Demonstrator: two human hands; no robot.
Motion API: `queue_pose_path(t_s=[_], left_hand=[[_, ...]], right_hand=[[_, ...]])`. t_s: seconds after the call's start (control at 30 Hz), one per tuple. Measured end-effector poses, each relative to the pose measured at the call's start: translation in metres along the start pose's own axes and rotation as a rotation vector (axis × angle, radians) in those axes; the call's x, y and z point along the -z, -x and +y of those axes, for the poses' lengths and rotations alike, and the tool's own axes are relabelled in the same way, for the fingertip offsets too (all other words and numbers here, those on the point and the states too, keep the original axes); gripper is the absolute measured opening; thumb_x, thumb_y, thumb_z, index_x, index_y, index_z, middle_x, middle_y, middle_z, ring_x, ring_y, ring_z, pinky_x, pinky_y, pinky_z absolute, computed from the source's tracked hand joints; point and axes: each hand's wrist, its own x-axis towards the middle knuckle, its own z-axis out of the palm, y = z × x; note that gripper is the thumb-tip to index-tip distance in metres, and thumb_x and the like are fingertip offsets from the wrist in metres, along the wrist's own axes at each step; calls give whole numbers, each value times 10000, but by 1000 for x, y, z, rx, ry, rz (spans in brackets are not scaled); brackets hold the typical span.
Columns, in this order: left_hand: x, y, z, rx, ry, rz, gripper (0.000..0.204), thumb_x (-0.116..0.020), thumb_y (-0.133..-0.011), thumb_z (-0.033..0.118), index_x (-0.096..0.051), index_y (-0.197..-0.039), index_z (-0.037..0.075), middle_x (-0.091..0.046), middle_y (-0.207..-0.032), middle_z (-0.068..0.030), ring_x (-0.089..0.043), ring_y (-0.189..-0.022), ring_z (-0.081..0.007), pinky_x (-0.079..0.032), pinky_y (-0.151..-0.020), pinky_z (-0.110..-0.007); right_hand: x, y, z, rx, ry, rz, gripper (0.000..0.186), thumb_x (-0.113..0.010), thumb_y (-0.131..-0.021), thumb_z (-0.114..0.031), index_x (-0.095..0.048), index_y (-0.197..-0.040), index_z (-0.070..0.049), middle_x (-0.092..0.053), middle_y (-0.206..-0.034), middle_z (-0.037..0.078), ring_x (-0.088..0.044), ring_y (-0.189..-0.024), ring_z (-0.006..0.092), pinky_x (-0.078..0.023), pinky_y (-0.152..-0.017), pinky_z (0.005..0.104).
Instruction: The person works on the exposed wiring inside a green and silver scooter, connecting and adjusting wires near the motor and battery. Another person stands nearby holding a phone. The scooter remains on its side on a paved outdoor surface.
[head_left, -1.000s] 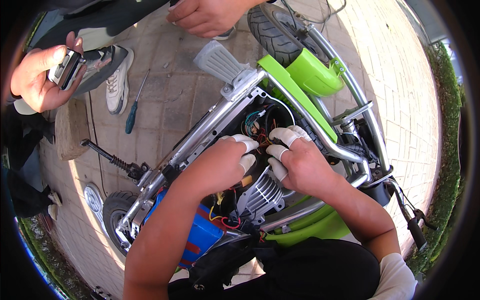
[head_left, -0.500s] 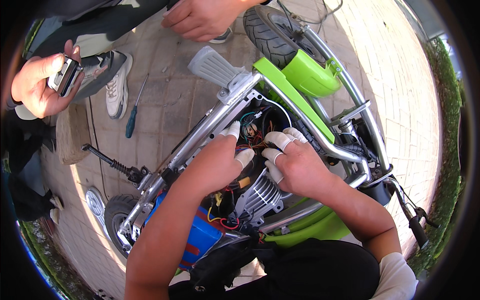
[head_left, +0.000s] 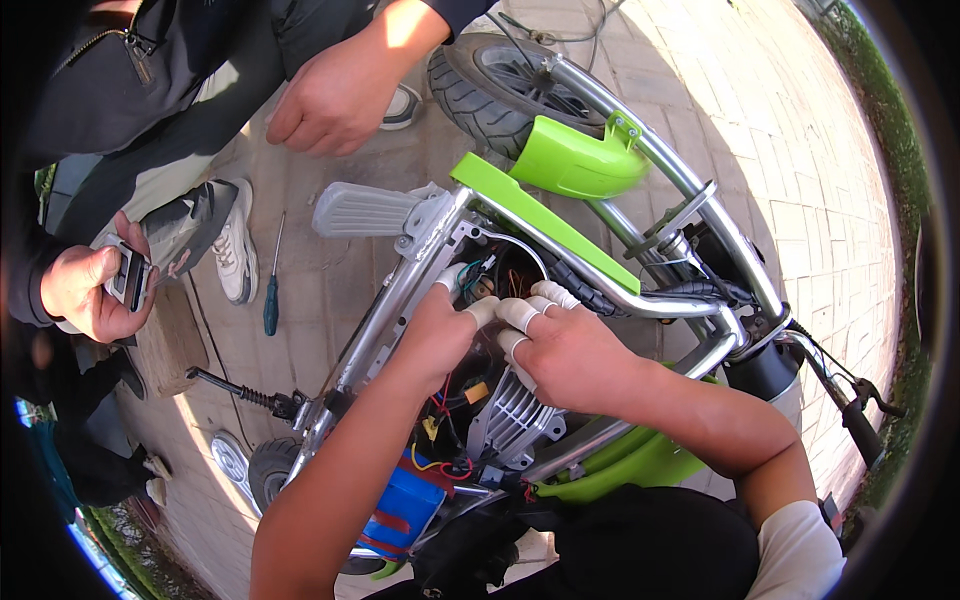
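My left hand (head_left: 455,320) and my right hand (head_left: 558,345) meet over the open wiring housing (head_left: 532,250) of a green, silver-tubed scooter lying on its side. Both wear white fingertip covers and have curled fingers among coloured wires (head_left: 512,272). The fingertips touch or nearly touch, and what they grip is hidden. Below them are a finned motor casing (head_left: 505,430), yellow and red leads and a blue battery pack (head_left: 400,505) with red tape.
A person (head_left: 130,90) at upper left holds a small metallic object (head_left: 126,280). A screwdriver (head_left: 271,300), stone block (head_left: 172,345) and round silver part (head_left: 230,460) lie on paving. The front wheel (head_left: 480,90), handlebar (head_left: 850,420), footrest (head_left: 365,212) and side stand (head_left: 245,398) stick out around the frame.
My hands have drawn closer together in the housing, the right shifting slightly left. The other person's upper hand has moved down-left, and the view has shifted, placing the scooter lower in the picture.
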Motion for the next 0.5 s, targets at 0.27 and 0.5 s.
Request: queue_pose_path(t_s=[0.27,0.5], left_hand=[[-11,-21,-14,29,183,84,356,-663,-1014,197,-616,-1308,1,-693,-1089,-73,-646,-889,-141,-523,-703,-308],[-14,-21,-8,157,273,152,223,-653,-1036,276,-675,-1103,64,-645,-898,1,-583,-759,-115,-465,-624,-294]], right_hand=[[0,-1,-2,-5,-6,8,218,-695,-774,-170,-736,-918,-11,-621,-1146,159,-655,-951,307,-552,-889,422],[4,0,-1,-21,-28,-38,213,-681,-793,-174,-737,-918,-11,-623,-1204,164,-654,-989,311,-570,-826,421]])
